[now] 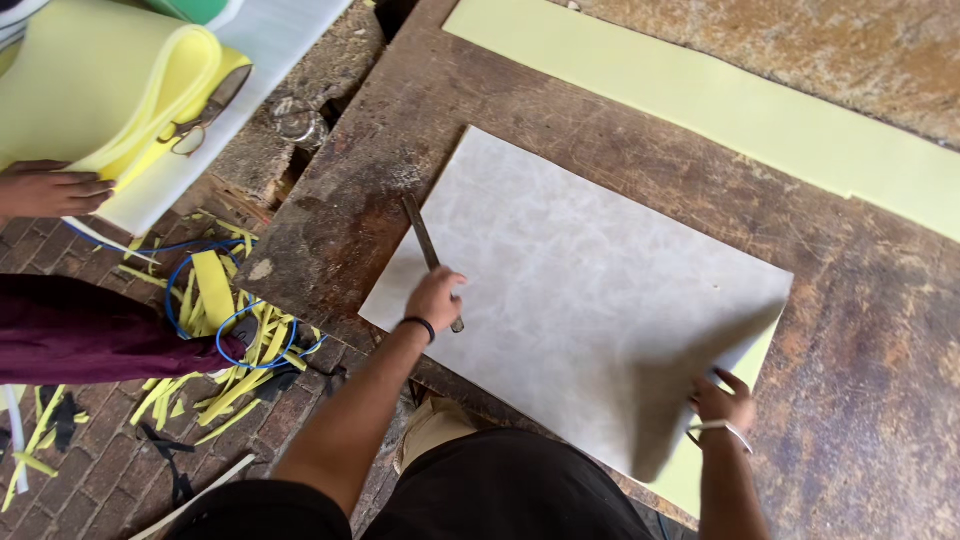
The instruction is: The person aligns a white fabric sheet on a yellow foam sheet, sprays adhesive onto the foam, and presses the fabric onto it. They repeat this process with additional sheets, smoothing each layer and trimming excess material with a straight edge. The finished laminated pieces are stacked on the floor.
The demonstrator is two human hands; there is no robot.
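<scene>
A pale grey sheet (580,280) lies on a worn wooden table (400,130). My left hand (436,297) grips a thin dark metal blade (420,230) laid along the sheet's left edge. At the near right corner my right hand (722,402) pinches the sheet and lifts it, so the corner curls up. Under that raised corner shows a light yellow foam sheet (700,470).
A long pale yellow foam strip (760,115) lies across the far side of the table. At the left, another person's hand (45,190) holds rolled yellow foam (100,90). Yellow offcuts and a blue cord (225,320) litter the brick floor.
</scene>
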